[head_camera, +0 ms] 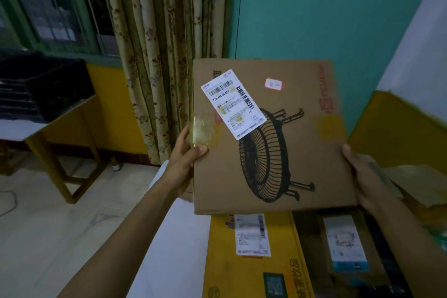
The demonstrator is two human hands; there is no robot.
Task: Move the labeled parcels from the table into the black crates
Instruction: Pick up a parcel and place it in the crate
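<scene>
Teal wall (314, 7), floral curtain (164, 43) | left hand (183, 159), right hand (367, 176) clasp fan-printed parcel (278, 152) | yellow carton (222, 261) below | black crates (43, 84) at left

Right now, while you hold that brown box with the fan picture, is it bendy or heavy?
Probably stiff: the cardboard box shows flat faces and straight edges while held only at its sides. Likely not too heavy, since the left hand and right hand hold it up by its edges. It may slip a little; the cardboard looks smooth.
</scene>
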